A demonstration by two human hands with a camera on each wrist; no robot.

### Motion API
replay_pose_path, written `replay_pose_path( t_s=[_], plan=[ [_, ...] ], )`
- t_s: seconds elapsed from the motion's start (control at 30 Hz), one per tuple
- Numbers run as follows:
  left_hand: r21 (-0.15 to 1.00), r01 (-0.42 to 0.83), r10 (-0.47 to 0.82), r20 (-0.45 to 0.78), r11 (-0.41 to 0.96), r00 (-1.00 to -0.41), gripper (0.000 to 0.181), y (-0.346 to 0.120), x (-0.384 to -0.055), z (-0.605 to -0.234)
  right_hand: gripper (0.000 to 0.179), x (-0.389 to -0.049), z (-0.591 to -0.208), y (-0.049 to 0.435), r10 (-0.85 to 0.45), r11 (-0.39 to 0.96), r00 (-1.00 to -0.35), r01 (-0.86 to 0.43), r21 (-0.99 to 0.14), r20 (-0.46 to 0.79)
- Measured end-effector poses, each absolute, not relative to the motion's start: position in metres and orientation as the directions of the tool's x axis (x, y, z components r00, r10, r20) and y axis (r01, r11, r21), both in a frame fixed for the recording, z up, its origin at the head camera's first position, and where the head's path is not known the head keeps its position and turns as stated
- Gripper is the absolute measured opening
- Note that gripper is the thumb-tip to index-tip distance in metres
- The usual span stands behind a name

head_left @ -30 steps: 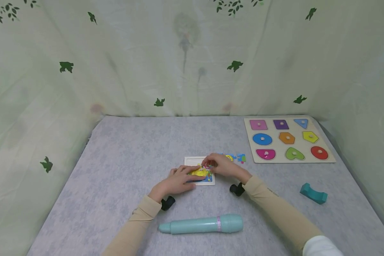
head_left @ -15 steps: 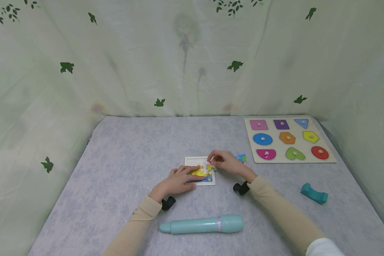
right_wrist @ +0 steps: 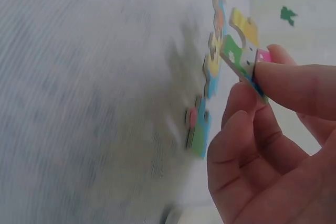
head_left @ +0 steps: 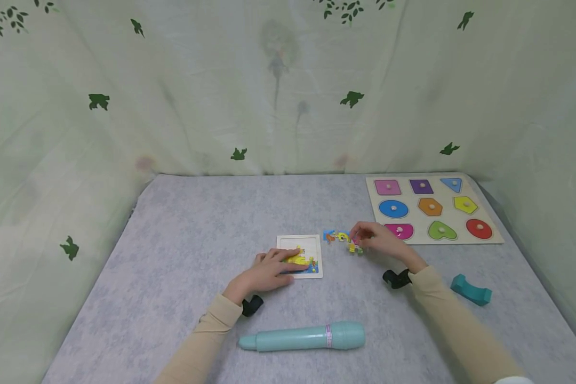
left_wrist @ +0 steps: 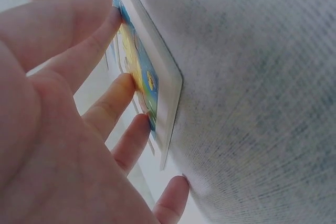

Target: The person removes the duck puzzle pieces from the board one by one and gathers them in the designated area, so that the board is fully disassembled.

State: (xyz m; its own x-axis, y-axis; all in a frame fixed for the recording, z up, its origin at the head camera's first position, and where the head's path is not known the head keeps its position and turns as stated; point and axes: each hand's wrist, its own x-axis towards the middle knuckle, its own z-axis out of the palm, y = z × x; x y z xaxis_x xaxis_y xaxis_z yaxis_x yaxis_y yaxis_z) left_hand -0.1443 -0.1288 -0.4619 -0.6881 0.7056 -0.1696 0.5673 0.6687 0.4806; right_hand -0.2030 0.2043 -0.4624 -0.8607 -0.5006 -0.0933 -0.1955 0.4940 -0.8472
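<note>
Curtained backdrop, head view: pale green curtain with dark leaf prints, hanging behind and beside the counter, whose mottled grey top looks matte.
White-rimmed jigsaw tray, head view: flat on the counter, partly filled; left hand lies across it, fingers extended.
Jigsaw piece, head view: in the right hand, right of the tray, by a row of loose pieces.
Other toys, head view: knobbed shape board far right, teal arch block below it, pale teal tube nearest the wearer.
Tray rim, left wrist view: low and probably stiff; several fingertips rest on the picture, which should steady it.
Pinched piece, right wrist view: thumb and fingers grip one side; whether single or several joined, cannot tell. Likely thin, light, rigid; best taken by opposite edges, since joints could part.
</note>
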Motion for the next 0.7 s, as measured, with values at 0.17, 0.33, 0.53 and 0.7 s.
replay_pose_path(
  t_s=[0.17, 0.33, 0.53, 0.7],
  plan=[
    [0.489, 0.559, 0.701, -0.170, 0.670, -0.693, 0.039, -0.129, -0.144, -0.461, 0.015, -0.200, -0.463, 0.219, -0.488, 0.536, -0.864, -0.182, -0.825, -0.127],
    [0.499, 0.549, 0.697, -0.171, 0.671, -0.697, 0.039, -0.129, -0.144, -0.462, 0.013, -0.198, -0.463, 0.221, -0.492, 0.573, -0.859, -0.198, -0.795, -0.141],
    [0.502, 0.553, 0.701, -0.164, 0.665, -0.694, 0.039, -0.129, -0.145, -0.463, 0.014, -0.197, -0.464, 0.218, -0.499, 0.624, -0.852, -0.228, -0.747, -0.157],
    [0.502, 0.558, 0.705, -0.160, 0.661, -0.691, 0.039, -0.129, -0.144, -0.464, 0.014, -0.196, -0.465, 0.214, -0.480, 0.683, -0.867, -0.274, -0.677, -0.133]
  ],
)
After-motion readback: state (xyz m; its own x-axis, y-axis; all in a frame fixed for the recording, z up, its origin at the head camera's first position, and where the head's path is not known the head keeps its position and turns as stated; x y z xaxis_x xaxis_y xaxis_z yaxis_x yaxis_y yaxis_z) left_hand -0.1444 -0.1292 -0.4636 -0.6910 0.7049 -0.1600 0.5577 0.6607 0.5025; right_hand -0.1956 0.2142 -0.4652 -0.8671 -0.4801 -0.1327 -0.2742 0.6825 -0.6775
